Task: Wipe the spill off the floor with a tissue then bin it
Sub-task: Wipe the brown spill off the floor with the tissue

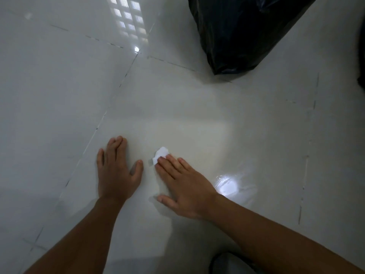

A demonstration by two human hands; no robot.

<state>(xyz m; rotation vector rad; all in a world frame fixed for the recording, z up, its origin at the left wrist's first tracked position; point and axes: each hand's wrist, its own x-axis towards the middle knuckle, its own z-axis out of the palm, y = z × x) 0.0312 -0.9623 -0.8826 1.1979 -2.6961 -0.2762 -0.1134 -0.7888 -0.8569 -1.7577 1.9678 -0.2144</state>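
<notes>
My right hand (184, 184) lies flat on the glossy white tiled floor (59, 95), fingers pressing down a small white tissue (161, 154) that sticks out beyond the fingertips. My left hand (116, 171) rests palm down on the floor just left of it, fingers spread, holding nothing. A wet, shiny smear (235, 180) shows on the tile to the right of my right hand, around a bright light reflection. A black bin bag (243, 30) stands on the floor at the upper right, well beyond both hands.
Dark grout lines cross the tiles. A window reflection (128, 20) glares at the top. A dark object (227, 262) sits at the bottom edge near my right forearm, and another dark shape (361, 56) touches the right edge.
</notes>
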